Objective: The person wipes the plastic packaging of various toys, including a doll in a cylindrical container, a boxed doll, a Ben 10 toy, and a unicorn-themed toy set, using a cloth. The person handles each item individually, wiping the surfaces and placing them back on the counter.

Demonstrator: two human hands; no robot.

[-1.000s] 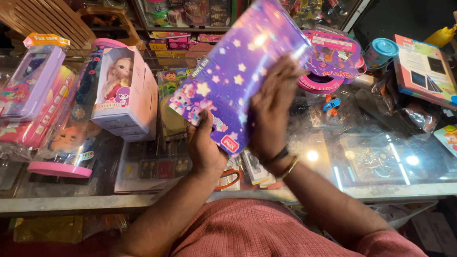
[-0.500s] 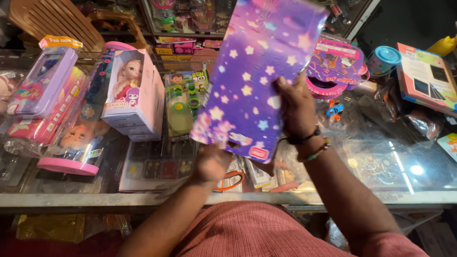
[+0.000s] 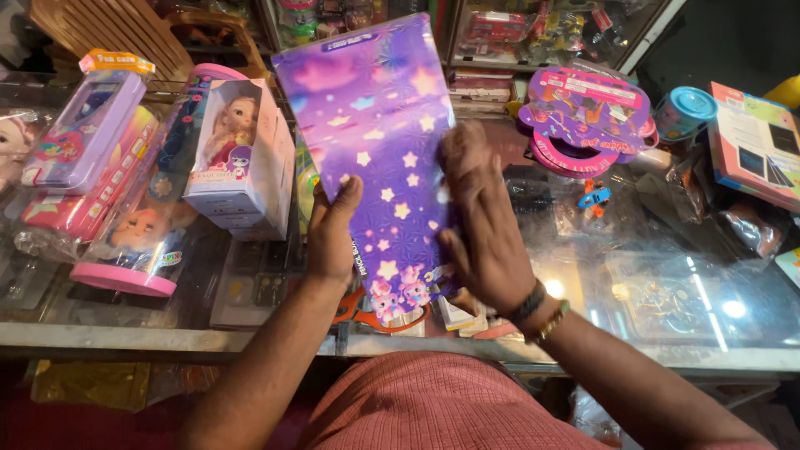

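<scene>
Right now, in my head view, I see my left hand [image 3: 332, 242] gripping the left edge of a flat purple cardboard box with star print [image 3: 375, 158], thumb on its face, while my right hand [image 3: 482, 225] lies flat against its right side, fingers spread. It is held up over the glass counter [image 3: 650, 283], beside a pink boxed doll [image 3: 236, 154].

We can't see most of the orange scissors [image 3: 367, 315], covered by the purple star box [image 3: 375, 150] at frame centre. Our right hand [image 3: 483, 225] is motion-blurred, fingers unclear. Right edge cuts off the pink-edged board box [image 3: 754, 142]. Far upper shelf toys [image 3: 533, 29] too small to tell.
</scene>
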